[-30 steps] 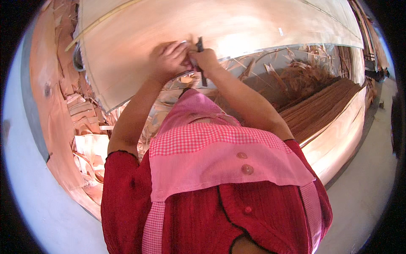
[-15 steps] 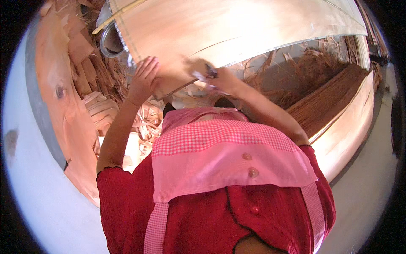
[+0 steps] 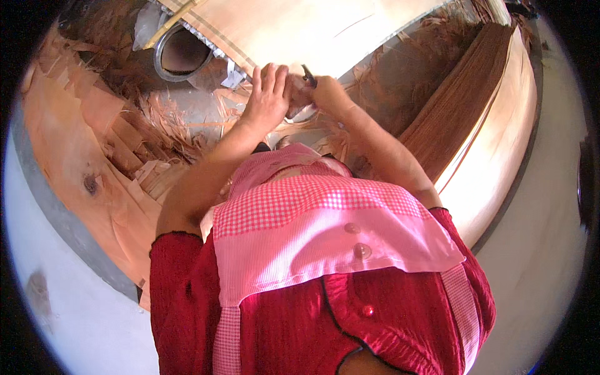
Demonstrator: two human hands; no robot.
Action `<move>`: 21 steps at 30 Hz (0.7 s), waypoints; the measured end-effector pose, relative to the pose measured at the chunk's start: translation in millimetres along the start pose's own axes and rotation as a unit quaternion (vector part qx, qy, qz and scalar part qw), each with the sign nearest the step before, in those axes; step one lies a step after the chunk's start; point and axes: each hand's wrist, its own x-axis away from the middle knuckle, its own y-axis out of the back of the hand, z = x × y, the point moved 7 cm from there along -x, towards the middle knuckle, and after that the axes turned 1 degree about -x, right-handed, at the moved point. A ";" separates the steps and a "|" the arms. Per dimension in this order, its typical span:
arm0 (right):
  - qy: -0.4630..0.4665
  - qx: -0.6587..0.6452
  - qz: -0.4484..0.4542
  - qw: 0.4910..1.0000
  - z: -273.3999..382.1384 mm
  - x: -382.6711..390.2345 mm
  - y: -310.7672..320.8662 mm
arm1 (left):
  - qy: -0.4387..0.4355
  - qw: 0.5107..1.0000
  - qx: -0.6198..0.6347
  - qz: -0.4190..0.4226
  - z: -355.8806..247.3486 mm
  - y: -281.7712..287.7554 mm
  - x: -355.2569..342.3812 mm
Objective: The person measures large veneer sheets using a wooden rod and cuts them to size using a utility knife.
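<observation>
A large pale sheet of wood veneer [image 3: 300, 34] lies in front of me, with a short crack in its surface and a greyish strip along its left edge. At its near corner my left hand [image 3: 267, 99] rests with its fingers stretched forward. Close beside it, my right hand [image 3: 326, 94] is closed around a small tool with a dark end [image 3: 309, 76]. The rest of that tool is blurred and partly covered by my hands, so its kind cannot be made out. The near corner itself is hidden under the hands.
A round metal-rimmed bowl with dark contents [image 3: 182, 53] stands left of the sheet, near a thin yellowish stick [image 3: 167, 26]. Torn veneer scraps [image 3: 134, 144] are heaped at left. On the right lies a thick stack of brown veneer [image 3: 462, 94] beside a pale curved sheet [image 3: 500, 144].
The sheet's near corner now sits farther away and more of the floor shows. My left hand has moved right, close to my right hand. The view has shifted, showing more of the bowl.
</observation>
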 end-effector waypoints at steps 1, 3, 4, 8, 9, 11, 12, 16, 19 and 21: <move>0.111 0.285 -0.121 0.944 5.9 1.6 9.4 | -0.024 0.999 -0.028 0.015 -1.6 -4.5 -3.8; 0.038 0.155 -0.093 0.983 -6.7 9.9 19.4 | -0.010 0.992 0.106 0.063 11.5 -0.7 -7.9; -0.003 0.011 -0.021 1.000 -8.0 23.1 14.0 | 0.047 0.968 0.240 0.057 29.4 7.7 0.4; -0.112 -0.376 0.048 0.919 -8.0 72.7 -55.7 | 0.082 0.965 0.218 -0.122 61.4 9.6 57.4; -0.115 -0.471 0.055 0.873 -3.1 73.1 -75.9 | 0.088 0.968 0.191 -0.134 58.1 16.7 67.5; -0.130 -0.557 -0.012 0.820 3.7 68.4 -99.0 | -0.025 0.987 0.124 -0.099 37.4 19.0 68.9; -0.127 -0.583 -0.043 0.801 5.9 60.9 -102.9 | -0.083 0.989 0.090 -0.081 28.7 18.8 67.0; -0.130 -0.614 -0.088 0.773 9.8 60.1 -108.4 | -0.123 0.992 -0.015 0.008 29.3 -7.1 59.0; -0.123 -0.526 -0.066 0.839 -11.1 59.4 -113.1 | -0.149 0.987 0.062 -0.014 27.2 -21.3 59.4; -0.130 -0.457 -0.049 0.878 -29.0 72.8 -107.9 | -0.136 0.982 0.122 -0.042 28.9 -19.4 56.5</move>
